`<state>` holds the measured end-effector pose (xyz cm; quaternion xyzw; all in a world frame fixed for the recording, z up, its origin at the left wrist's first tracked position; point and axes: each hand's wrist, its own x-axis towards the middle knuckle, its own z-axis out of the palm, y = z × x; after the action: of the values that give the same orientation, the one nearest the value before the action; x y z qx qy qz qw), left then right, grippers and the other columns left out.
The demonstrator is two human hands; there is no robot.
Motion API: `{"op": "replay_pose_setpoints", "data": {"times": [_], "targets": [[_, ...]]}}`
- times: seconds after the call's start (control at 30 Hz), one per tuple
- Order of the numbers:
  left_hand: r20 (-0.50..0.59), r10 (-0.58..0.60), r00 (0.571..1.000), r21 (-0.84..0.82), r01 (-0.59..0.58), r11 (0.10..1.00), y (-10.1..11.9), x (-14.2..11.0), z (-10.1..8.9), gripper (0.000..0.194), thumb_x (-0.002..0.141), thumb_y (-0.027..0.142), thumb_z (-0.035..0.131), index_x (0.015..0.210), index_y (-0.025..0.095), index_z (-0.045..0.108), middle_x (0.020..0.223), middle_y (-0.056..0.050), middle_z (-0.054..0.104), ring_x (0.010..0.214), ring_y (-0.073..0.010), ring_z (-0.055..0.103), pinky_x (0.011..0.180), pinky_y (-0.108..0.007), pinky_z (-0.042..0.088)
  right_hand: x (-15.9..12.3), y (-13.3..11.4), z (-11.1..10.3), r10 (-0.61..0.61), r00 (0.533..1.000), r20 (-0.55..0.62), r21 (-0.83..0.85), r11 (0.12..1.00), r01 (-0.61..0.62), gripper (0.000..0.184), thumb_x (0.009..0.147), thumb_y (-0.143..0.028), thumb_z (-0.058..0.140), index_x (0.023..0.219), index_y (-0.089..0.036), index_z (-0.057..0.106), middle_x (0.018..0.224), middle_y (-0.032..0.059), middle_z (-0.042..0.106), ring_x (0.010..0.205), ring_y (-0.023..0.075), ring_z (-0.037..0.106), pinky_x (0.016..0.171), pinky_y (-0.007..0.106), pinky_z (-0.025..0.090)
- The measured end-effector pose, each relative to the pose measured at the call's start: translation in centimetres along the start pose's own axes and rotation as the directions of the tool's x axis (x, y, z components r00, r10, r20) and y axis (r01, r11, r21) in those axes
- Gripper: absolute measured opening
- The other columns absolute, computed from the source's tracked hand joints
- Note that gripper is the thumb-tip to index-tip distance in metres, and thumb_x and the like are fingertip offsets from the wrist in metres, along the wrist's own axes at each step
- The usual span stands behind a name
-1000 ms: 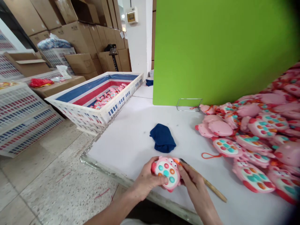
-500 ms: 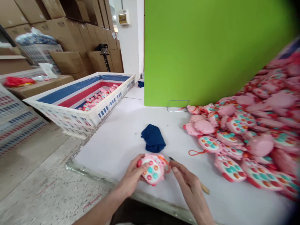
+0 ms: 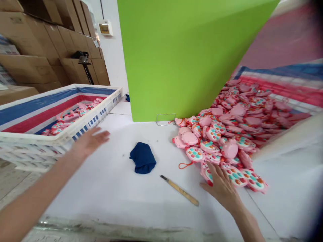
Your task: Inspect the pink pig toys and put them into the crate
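My left hand (image 3: 92, 141) is stretched out beside the basket on the left, its fingers apart and nothing in them. At the near edge of the toy pile, my right hand (image 3: 222, 185) reaches with spread fingers over a pink pig-like pop toy (image 3: 206, 173) with coloured buttons. Whether the fingertips touch that toy I cannot tell. Between the hands lie a crumpled dark blue cloth (image 3: 143, 158) and a wooden-handled tool (image 3: 180, 190) with a dark metal tip. One toy in the pile trails an orange cord loop (image 3: 185, 166) onto the white tabletop (image 3: 113, 198).
A white plastic basket (image 3: 113, 97) with a striped liner holds more pink toys at left. Behind the table stands a green board (image 3: 186, 57), with a thin wire frame (image 3: 166, 119) at its foot. The large toy pile (image 3: 242, 111) spreads from a lined container at right.
The pop toy has left my left hand, which has swung left to the basket and opened. My right hand has moved right to the pile. The view has turned right.
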<state>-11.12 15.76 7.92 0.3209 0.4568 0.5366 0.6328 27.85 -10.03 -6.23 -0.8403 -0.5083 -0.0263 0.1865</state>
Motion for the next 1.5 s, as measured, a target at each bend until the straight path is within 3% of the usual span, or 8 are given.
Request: {"op": "replay_pose_setpoints", "data": {"times": [0.13, 0.27, 0.33, 0.4, 0.6, 0.77, 1.07, 1.5], "targets": [[0.350, -0.316, 0.882, 0.231, 0.246, 0.942, -10.6, -6.7, 2.6, 0.019, 0.070, 0.014, 0.066, 0.089, 0.009, 0.063, 0.073, -0.013, 0.069, 0.066, -0.0212, 0.066, 0.061, -0.030, 0.051, 1.6, 0.7, -0.6, 0.036, 0.995, 0.095, 0.037, 0.999, -0.040, 0.067, 0.062, -0.018, 0.055, 0.128, -0.020, 0.048, 0.126, 0.0131, 0.053, 0.122, 0.0368, 0.042, 0.092, 0.052, 0.039], [0.561, -0.366, 0.743, 0.374, 0.168, 0.912, -17.2, -13.5, 5.4, 0.013, 0.074, 0.026, 0.064, 0.077, 0.013, 0.067, 0.073, -0.011, 0.069, 0.070, -0.0200, 0.065, 0.061, -0.026, 0.047, 0.8, -0.7, -2.1, 0.030, 0.984, 0.173, 0.297, 0.951, -0.081, 0.058, 0.070, -0.033, 0.057, 0.126, -0.021, 0.048, 0.109, 0.0099, 0.061, 0.102, 0.0288, 0.058, 0.079, 0.040, 0.050], [0.607, -0.286, 0.742, 0.385, 0.040, 0.922, -18.5, -15.6, 6.7, 0.023, 0.074, 0.027, 0.064, 0.094, 0.015, 0.069, 0.092, -0.013, 0.069, 0.087, -0.0234, 0.063, 0.070, -0.029, 0.048, -0.2, -3.1, -2.4, 0.035, 0.978, 0.204, 0.608, 0.779, -0.155, 0.059, 0.075, -0.043, 0.056, 0.129, -0.021, 0.043, 0.106, 0.0089, 0.063, 0.095, 0.0252, 0.061, 0.076, 0.036, 0.051], [0.616, -0.186, 0.766, 0.378, -0.080, 0.922, -18.7, -16.8, 7.8, 0.048, 0.071, 0.023, 0.068, 0.118, 0.019, 0.060, 0.116, -0.014, 0.062, 0.104, -0.0268, 0.057, 0.078, -0.030, 0.047, -1.4, -6.3, -2.0, 0.105, 0.977, 0.185, 0.758, 0.617, -0.210, 0.065, 0.073, -0.048, 0.059, 0.129, -0.020, 0.042, 0.103, 0.0088, 0.062, 0.092, 0.0247, 0.061, 0.078, 0.038, 0.051], [0.642, -0.204, 0.739, 0.244, 0.055, 0.968, -17.1, -16.5, 8.1, 0.050, 0.073, 0.021, 0.065, 0.122, 0.020, 0.054, 0.104, -0.010, 0.066, 0.088, -0.0235, 0.063, 0.071, -0.029, 0.050, -4.6, -12.9, -0.5, 0.085, 0.996, 0.034, 0.680, 0.729, -0.086, 0.062, 0.075, -0.052, 0.057, 0.128, -0.021, 0.047, 0.114, 0.0123, 0.049, 0.095, 0.0240, 0.056, 0.071, 0.035, 0.052], [0.596, -0.385, 0.705, 0.094, 0.415, 0.905, -17.4, -15.0, 5.5, 0.055, 0.066, 0.029, 0.074, 0.116, 0.015, 0.054, 0.096, -0.013, 0.068, 0.071, -0.0196, 0.065, 0.054, -0.027, 0.053, -6.8, -12.4, 0.1, 0.026, 0.994, 0.110, 0.787, 0.608, -0.103, 0.049, 0.083, -0.046, 0.053, 0.127, -0.025, 0.047, 0.121, 0.0098, 0.053, 0.092, 0.0206, 0.059, 0.071, 0.030, 0.053], [0.563, -0.383, 0.732, 0.076, 0.416, 0.906, -18.4, -14.8, 4.1, 0.048, 0.072, 0.034, 0.070, 0.111, 0.010, 0.056, 0.086, -0.014, 0.069, 0.061, -0.0178, 0.066, 0.047, -0.024, 0.054, -8.5, -13.9, 0.8, 0.087, 0.952, 0.294, 0.904, 0.298, -0.307, 0.060, 0.074, -0.044, 0.066, 0.127, -0.022, 0.047, 0.125, 0.0113, 0.057, 0.108, 0.0266, 0.058, 0.076, 0.031, 0.055], [0.547, -0.382, 0.745, 0.102, 0.394, 0.913, -18.5, -15.4, 3.1, 0.057, 0.069, 0.041, 0.072, 0.115, 0.012, 0.052, 0.090, -0.012, 0.068, 0.064, -0.0175, 0.064, 0.050, -0.026, 0.054, -7.8, -14.9, 0.6, 0.130, 0.930, 0.343, 0.907, 0.213, -0.364, 0.046, 0.074, -0.045, 0.065, 0.111, -0.017, 0.062, 0.109, 0.0110, 0.068, 0.096, 0.0259, 0.064, 0.079, 0.034, 0.054]]}}
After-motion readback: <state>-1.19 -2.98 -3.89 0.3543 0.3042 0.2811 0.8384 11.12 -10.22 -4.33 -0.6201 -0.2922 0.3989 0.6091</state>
